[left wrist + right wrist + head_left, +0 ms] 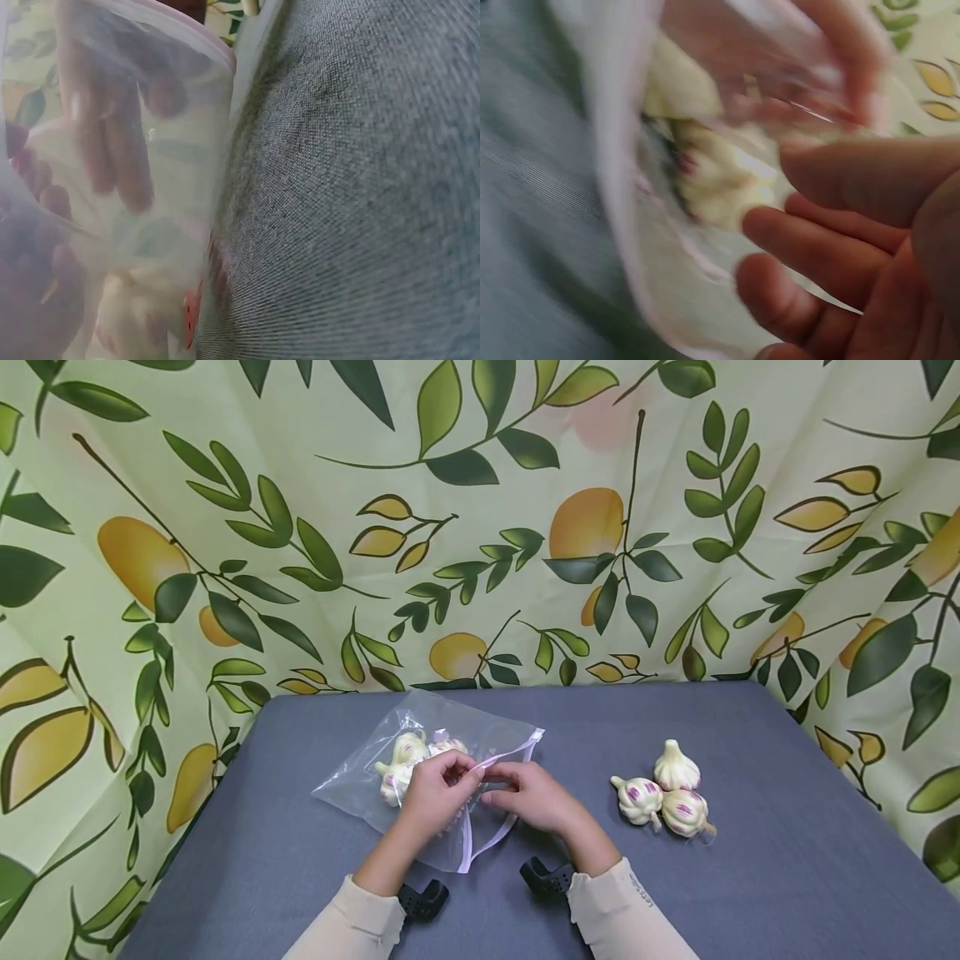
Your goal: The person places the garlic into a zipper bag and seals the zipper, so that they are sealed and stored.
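Observation:
A clear plastic zip bag (345, 789) with a pale lilac zip edge (467, 843) lies on the table, its mouth toward the right. Several garlic bulbs (408, 749) are inside it. My left hand (438, 789) pinches the bag's edge at the mouth. Close beside it, my right hand (536, 795) is at the mouth, its index finger touching the edge. In the right wrist view, my right hand (870, 247) has thumb and fingers apart, gripping nothing; garlic (724, 180) shows past them. Blurred fingers appear through the film (180, 157) in the left wrist view.
Three garlic bulbs (675, 789) sit together on the grey cloth-covered table (780, 860) to the right. Black wrist mounts (423, 902) are on both forearms. A leaf-and-fruit patterned cloth (495, 568) hangs behind and along the sides.

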`<state>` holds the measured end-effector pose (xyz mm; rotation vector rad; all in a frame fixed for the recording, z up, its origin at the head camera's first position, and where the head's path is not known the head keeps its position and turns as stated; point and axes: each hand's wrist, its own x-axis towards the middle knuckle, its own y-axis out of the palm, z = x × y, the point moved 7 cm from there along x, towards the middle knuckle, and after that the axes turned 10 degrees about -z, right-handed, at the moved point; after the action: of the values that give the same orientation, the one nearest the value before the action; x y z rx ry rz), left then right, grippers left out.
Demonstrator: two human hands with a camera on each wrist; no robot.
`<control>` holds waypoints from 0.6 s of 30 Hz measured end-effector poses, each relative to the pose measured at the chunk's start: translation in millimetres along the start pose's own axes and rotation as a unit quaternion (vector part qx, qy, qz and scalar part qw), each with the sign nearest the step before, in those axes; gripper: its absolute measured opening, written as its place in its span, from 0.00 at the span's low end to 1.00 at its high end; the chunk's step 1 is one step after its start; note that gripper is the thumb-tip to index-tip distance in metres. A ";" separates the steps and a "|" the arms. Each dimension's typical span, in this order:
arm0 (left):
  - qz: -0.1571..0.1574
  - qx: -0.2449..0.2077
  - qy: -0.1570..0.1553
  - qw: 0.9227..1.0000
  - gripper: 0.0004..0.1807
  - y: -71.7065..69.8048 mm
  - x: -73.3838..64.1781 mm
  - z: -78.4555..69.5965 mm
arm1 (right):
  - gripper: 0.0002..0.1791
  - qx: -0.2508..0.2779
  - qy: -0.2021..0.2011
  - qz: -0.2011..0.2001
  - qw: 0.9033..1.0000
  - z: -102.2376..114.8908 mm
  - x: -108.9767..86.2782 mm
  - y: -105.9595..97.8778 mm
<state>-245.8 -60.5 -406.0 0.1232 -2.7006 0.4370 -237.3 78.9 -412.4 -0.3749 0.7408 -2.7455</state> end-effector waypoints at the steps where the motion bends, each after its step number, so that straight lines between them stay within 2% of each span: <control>1: 0.001 0.001 0.002 1.000 0.05 -0.2 0.5 0.1 | 0.19 0.004 -0.002 0.009 1.000 0.4 -0.8 -4.0; 4: 0.002 0.006 0.010 1.000 0.05 -0.2 1.4 0.0 | 0.21 -0.007 0.002 0.018 1.000 0.8 -3.9 -21.3; 9: -0.003 0.008 0.015 1.000 0.05 -0.8 1.6 -1.8 | 0.22 -0.102 0.021 -0.035 0.994 2.0 -11.3 -63.7; 14: -0.001 0.005 0.013 1.000 0.05 -0.8 1.3 -1.4 | 0.23 -0.166 0.082 -0.077 0.980 -2.0 -26.6 -106.5; 18: 0.002 0.001 0.005 1.000 0.06 -1.2 0.6 0.9 | 0.29 -0.185 0.149 -0.101 0.966 -12.0 -41.1 -134.9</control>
<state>-246.5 -61.9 -406.2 0.1169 -2.6914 0.4416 -228.9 209.9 -359.4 -0.1124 1.3739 -2.8809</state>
